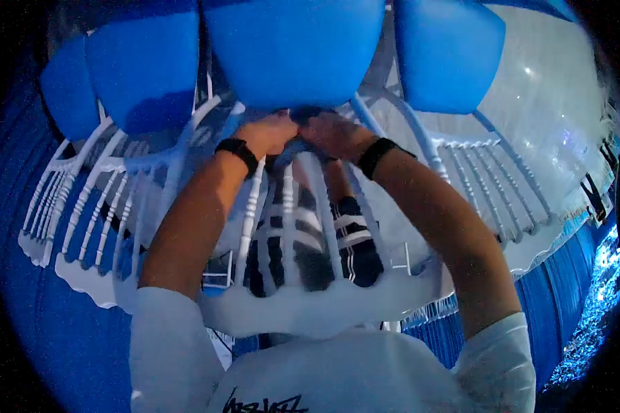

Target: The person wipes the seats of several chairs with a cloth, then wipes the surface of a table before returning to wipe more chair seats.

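Note:
Both my arms reach over the scalloped top rail of a white spindle-back chair (310,313) in the middle of the head view. At the rear edge of its blue seat cushion (296,51), my left hand (272,132) is closed, with its fingertips close to the other hand. My right hand (332,134) is curled beside it, a little lower than the cushion's edge. Between the hands lies a dark patch that I cannot make out, and whatever the fingers hold is hidden. Each wrist wears a black band.
More white chairs with blue cushions stand on the left (148,76) and right (451,55), close against this one. Pale floor (548,103) shows at the upper right. Blue pleated fabric (62,323) hangs at the lower left. My legs in dark striped clothing show through the spindles.

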Demonstrator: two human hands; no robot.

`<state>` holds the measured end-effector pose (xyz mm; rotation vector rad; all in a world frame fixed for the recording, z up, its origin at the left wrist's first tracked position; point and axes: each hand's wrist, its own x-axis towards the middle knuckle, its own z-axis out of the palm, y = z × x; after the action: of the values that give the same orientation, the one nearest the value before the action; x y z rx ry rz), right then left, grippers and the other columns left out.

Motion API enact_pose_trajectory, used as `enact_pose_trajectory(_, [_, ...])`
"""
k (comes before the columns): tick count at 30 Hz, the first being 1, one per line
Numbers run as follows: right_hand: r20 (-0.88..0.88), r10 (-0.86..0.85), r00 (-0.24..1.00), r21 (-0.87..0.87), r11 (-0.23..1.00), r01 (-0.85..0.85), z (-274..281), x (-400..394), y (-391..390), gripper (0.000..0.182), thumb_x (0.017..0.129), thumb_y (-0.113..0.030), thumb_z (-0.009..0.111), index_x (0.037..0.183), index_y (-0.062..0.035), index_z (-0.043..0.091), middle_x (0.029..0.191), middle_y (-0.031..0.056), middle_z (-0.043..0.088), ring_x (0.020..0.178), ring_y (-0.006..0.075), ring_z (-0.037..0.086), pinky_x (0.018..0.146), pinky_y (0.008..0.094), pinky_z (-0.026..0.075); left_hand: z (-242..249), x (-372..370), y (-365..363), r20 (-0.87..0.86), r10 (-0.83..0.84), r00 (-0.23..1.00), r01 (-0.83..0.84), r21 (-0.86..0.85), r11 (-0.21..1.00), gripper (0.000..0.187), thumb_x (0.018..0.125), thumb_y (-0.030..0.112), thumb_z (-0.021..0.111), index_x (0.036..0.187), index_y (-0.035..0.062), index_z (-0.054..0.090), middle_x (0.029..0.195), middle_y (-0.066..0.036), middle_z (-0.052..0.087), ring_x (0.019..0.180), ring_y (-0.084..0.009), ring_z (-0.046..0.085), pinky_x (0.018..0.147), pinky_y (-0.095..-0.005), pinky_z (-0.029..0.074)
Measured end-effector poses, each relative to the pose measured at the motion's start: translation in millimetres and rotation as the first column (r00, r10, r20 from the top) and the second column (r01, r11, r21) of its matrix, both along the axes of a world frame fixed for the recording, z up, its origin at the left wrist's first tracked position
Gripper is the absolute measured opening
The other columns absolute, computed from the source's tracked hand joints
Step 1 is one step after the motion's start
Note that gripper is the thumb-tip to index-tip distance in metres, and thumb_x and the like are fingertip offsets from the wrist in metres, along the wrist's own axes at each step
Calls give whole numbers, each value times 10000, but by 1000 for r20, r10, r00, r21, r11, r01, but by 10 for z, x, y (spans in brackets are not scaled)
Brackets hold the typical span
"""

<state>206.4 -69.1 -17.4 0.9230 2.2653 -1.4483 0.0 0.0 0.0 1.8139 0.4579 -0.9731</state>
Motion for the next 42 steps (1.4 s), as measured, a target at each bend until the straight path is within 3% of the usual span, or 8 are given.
enact_pose_trajectory(6, [-13, -201, 980, -150, 969, 197, 656, 135, 435, 315, 1039, -280, 443, 1237, -101, 611, 1210, 218, 672, 1176, 387, 625, 1022, 526, 479, 114, -88, 59, 45, 131, 990, -130, -7, 991, 357, 875, -23, 620, 1213, 74, 683, 1238, -228, 671, 1171, -447, 633, 950, -521, 536])
enact_pose_trajectory(11, [-140, -454, 880, -197, 884, 425, -307, 298, -8, 229, 837, -122, 662, 1050, -45, 688, 1033, 206, 719, 982, 412, 678, 812, 494, 541, 383, -190, 576, -16, 281, 960, -281, -11, 960, 508, 825, -33, 670, 1312, 110, 660, 1276, -230, 652, 1194, -420, 629, 982, -503, 531])
enact_pose_trajectory(20, [57, -267, 962, -301, 914, 272, 308, -93, 464, 399, 702, -263, 772, 1031, -47, 704, 960, 207, 706, 952, 399, 688, 759, 466, 550, 303, -453, 355, 27, -70, 997, 66, 132, 989, 282, 730, -14, 692, 1009, 0, 722, 1040, -246, 719, 1029, -421, 699, 866, -513, 583])
enact_pose_trajectory(24, [88, -107, 990, -131, 984, 118, 370, -353, 405, 409, 843, -309, 682, 1196, -103, 660, 1174, 234, 672, 1089, 418, 658, 944, 517, 513, 230, -417, 258, 144, -17, 989, -9, 176, 984, 202, 721, -18, 695, 921, -11, 730, 1005, -243, 720, 991, -444, 695, 855, -512, 582])
enact_pose_trajectory(28, [-45, -246, 968, -210, 950, 232, 370, -316, 470, 349, 868, -223, 660, 1189, -87, 666, 1146, 206, 687, 1108, 403, 664, 954, 495, 531, 350, -255, 441, -84, -153, 985, 155, 24, 988, 266, 845, -50, 640, 1090, 31, 708, 1175, -214, 692, 1130, -420, 656, 936, -501, 547])
enact_pose_trajectory(34, [82, -121, 989, -175, 975, 134, 342, -406, 546, 337, 792, -154, 730, 1112, -57, 681, 1091, 173, 713, 1066, 378, 680, 911, 483, 556, 208, -286, 431, -106, -54, 993, 49, -53, 997, 294, 829, -58, 637, 1109, 19, 685, 1230, -226, 669, 1176, -439, 626, 925, -496, 541])
enact_pose_trajectory(38, [-188, -192, 963, 81, 974, 210, 275, -297, 301, 310, 788, -165, 723, 1078, -64, 679, 1069, 185, 722, 1014, 375, 700, 880, 495, 556, 90, -371, 355, 89, 48, 995, -50, 22, 999, 228, 720, -17, 667, 944, -22, 712, 1027, -262, 708, 989, -429, 691, 827, -526, 570])
enact_pose_trajectory(42, [4, -45, 999, 93, 995, 45, 252, -436, 242, 216, 979, -240, 548, 1093, -106, 673, 1084, 171, 710, 1024, 357, 702, 869, 530, 558, 249, -367, 310, 224, 3, 975, -33, 126, 991, 237, 731, -13, 680, 964, -4, 720, 1066, -249, 707, 1031, -425, 678, 857, -527, 571])
